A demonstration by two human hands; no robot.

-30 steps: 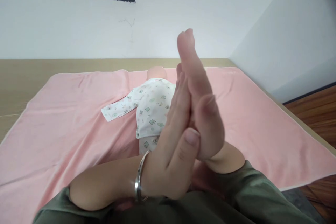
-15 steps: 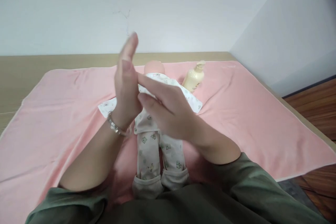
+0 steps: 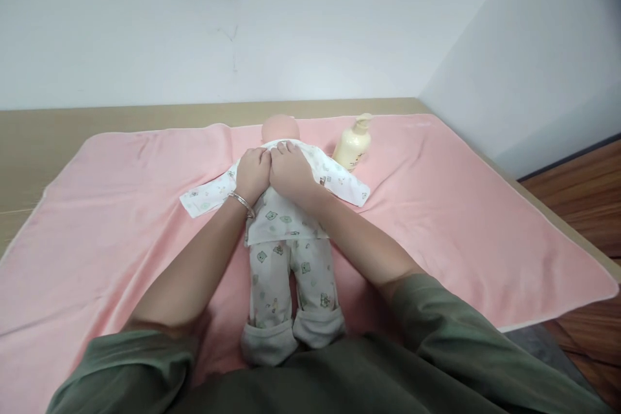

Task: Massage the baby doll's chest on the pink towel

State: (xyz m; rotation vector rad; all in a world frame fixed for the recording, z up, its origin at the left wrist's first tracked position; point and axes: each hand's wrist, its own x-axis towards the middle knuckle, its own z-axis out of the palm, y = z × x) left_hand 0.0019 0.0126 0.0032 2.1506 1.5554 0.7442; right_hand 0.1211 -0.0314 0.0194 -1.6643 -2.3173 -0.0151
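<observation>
A baby doll with a smooth bald head lies on a pink blanket, its feet toward me. It wears a white patterned shirt with the sleeves spread wide, and matching trousers. Just below the head, my left hand rests palm down on the upper shirt, a bracelet at the wrist. Beside it and touching it, my right hand lies on the same part of the shirt. Both hands' fingers point toward the head and look foreshortened. Their palms are hidden, and I see nothing held.
The pink blanket covers most of a wooden surface. A cream pump bottle stands beyond the doll's right-hand sleeve as I see it. White walls rise behind and at the right.
My hands were raised in front of me, pressed against each other above the doll. They have come down and forward onto the upper shirt, side by side.
</observation>
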